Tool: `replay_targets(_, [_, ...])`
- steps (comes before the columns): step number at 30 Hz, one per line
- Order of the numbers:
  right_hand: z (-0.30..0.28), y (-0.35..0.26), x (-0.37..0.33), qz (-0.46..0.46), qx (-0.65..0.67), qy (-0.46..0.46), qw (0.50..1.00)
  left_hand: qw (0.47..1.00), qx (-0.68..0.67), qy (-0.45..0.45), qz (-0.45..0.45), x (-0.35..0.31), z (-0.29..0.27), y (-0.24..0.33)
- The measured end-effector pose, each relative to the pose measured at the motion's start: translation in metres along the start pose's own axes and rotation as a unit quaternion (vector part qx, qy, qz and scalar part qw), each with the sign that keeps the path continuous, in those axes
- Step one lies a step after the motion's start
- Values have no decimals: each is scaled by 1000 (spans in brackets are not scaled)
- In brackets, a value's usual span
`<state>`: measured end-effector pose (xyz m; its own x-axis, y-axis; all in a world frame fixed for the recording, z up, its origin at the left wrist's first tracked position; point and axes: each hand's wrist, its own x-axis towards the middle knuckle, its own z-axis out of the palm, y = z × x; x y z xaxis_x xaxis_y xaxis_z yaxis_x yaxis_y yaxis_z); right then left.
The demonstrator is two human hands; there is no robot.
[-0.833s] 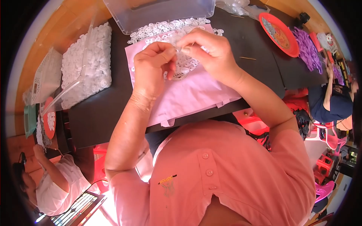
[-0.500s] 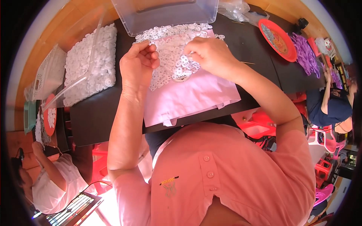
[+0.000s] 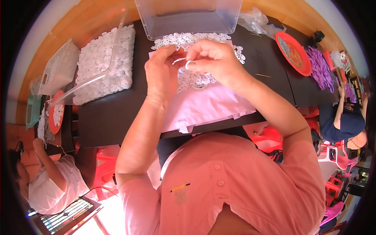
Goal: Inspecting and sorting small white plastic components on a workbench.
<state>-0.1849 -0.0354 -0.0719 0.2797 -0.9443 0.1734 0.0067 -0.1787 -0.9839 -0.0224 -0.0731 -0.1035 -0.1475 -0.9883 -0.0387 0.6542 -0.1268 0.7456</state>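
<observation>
My right hand [image 3: 219,60] is closed, with a small white oval piece [image 3: 188,65] pinched at its fingertips. Between my hands a thin white strip [image 3: 179,60] shows, its left end close to my left fingers. My left hand [image 3: 159,74] is raised beside it with curled fingers; whatever its fingertips grip is hidden. Beneath both hands lies a pink cloth bag [image 3: 207,102], flat on the dark table [image 3: 105,124]. Many similar white pieces [image 3: 186,38] are spread over the bag and along its far edge, partly covered by my hands.
Beyond the bag stands a clear plastic bin [image 3: 192,19]. A clear container heaped with white pieces [image 3: 103,64] is at left, near a white basket [image 3: 58,68]. At right are a red plate [image 3: 291,55], purple strips [image 3: 321,68] and a thin stick [image 3: 263,75]. Other people sit at both sides.
My hands, apart before, have come together above the bag. A white piece and a thin strip now show between them. The whole view has shifted slightly.
</observation>
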Motion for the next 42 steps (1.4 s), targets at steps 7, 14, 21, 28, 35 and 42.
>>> replay_targets(7, [34, 25, 4, -48, -37, -4, 998, 990, -103, -29, -90, -1, 1, 5])
replay_targets(14, [45, 15, 4, -16, -82, 28, 996, 996, -71, -19, -58, -6, 5, 12])
replay_targets(21, [46, 28, 1, -75, -197, 55, 976, 999, -45, -7, -22, -1, 0, -2])
replay_targets(28, [52, 30, -5, -199, -490, 69, 846, 999, -38, 6, -37, -8, 4, -1])
replay_targets(35, [3, -8, 3, -37, -34, 111, 992, 995, 50, -1, 85, -17, 14, 1])
replay_targets(42, [-15, -11, 6, -17, -2, 119, 993, 989, 121, -35, 73, -23, 20, 3])
